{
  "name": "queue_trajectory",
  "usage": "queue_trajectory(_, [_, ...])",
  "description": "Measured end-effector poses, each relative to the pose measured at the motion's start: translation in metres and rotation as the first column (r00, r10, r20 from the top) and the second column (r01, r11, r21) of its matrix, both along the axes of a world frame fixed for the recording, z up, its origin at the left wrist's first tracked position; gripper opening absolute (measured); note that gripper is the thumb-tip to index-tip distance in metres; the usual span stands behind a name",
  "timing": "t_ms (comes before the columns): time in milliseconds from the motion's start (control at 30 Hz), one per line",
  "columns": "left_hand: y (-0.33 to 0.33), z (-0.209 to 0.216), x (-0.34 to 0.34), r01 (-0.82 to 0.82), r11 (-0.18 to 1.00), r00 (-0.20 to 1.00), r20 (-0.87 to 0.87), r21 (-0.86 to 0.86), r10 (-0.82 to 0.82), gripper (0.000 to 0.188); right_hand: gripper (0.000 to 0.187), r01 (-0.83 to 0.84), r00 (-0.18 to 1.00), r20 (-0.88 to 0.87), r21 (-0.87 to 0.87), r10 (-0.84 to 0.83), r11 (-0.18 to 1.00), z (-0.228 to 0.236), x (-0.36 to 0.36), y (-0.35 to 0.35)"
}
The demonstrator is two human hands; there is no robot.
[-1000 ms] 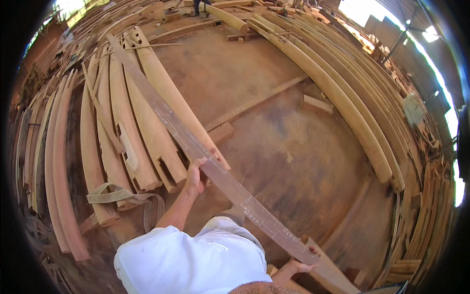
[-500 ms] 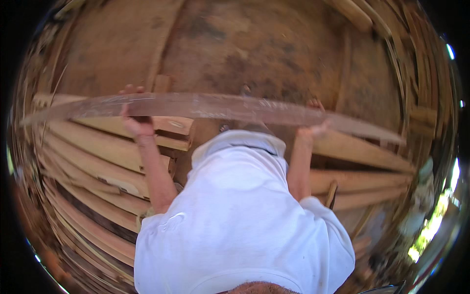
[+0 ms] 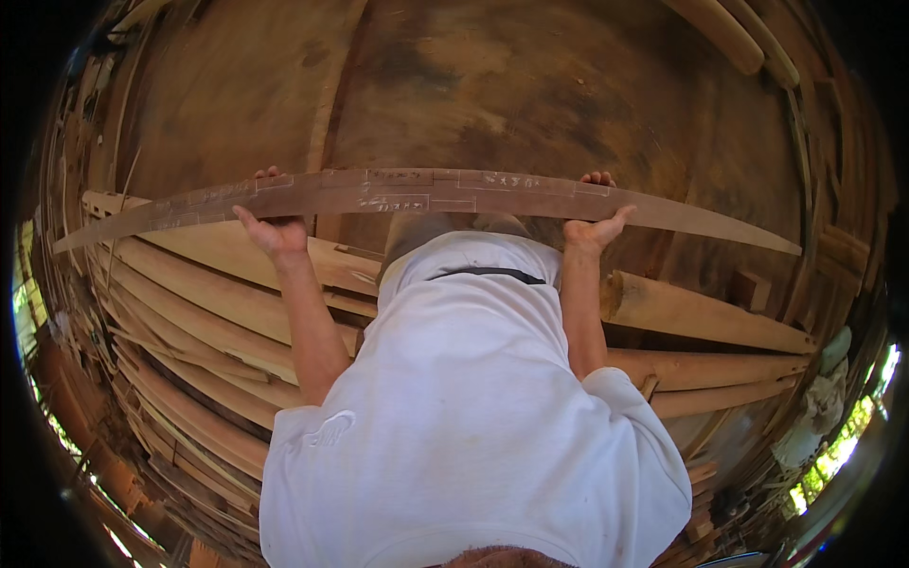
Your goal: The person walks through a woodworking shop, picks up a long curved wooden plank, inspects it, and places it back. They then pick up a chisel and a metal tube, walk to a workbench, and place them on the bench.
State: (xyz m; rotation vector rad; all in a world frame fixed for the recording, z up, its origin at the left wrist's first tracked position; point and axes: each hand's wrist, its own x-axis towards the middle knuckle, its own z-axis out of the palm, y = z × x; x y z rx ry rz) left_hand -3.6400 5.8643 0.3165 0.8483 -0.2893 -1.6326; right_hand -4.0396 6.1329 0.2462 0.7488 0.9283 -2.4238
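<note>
Head view: a long brown plank [image 3: 426, 194], tapering toward both ends and marked with pale lines, spans the picture from side to side in front of the person's waist, raised above the floor [image 3: 473, 114]. The left hand [image 3: 275, 235] grasps it left of the middle, palm at the near edge, thumb against the face and fingertips over the far edge. The right hand [image 3: 597, 230] grips it the same way on the right.

Below the plank's left half lie long, pale timbers [image 3: 204, 296] side by side, partly covered by the left forearm [image 3: 312, 327]; the plank itself hides a stretch of the topmost one. To the right, past the other forearm, a tapered timber [image 3: 701, 310] lies with two more beyond it, and a small wooden block [image 3: 750, 290] sits just beside it, under the plank's right end. Rounded poles [image 3: 720, 33] reach in at the upper right. A straight batten [image 3: 339, 85] runs along the floor ahead. Pale sacking [image 3: 822, 402] is bunched near the right rim. The white shirt [image 3: 473, 407] blocks the lower middle.
</note>
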Motion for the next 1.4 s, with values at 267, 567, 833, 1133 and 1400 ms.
queue_trajectory(267, [-0.050, -0.012, 0.004, -0.107, 0.994, 0.993, 0.045, -0.017, 0.108, 0.077, 0.071, -0.126, 0.991, -0.061, -0.081, 0.121, 0.989, -0.020, -0.004, -0.052])
queue_trajectory(567, [-0.091, 0.002, 0.000, -0.210, 0.977, 0.978, 0.008, 0.047, 0.210, 0.086, 0.076, -0.163, 0.986, -0.023, 0.034, 0.164, 0.986, -0.024, 0.006, -0.108])
queue_trajectory(833, [-0.097, -0.002, 0.002, -0.195, 0.981, 0.980, -0.037, 0.000, 0.194, 0.083, 0.082, -0.187, 0.978, 0.093, 0.012, 0.185, 0.982, -0.027, -0.003, -0.119])
queue_trajectory(1133, [-0.096, 0.010, -0.013, -0.269, 0.962, 0.963, 0.031, 0.041, 0.267, 0.083, 0.082, -0.217, 0.972, 0.088, -0.008, 0.217, 0.976, -0.045, -0.012, -0.119])
queue_trajectory(1400, [-0.103, 0.011, -0.012, -0.324, 0.940, 0.946, 0.020, 0.110, 0.324, 0.083, 0.080, -0.209, 0.975, 0.087, 0.042, 0.205, 0.977, -0.044, -0.012, -0.122])
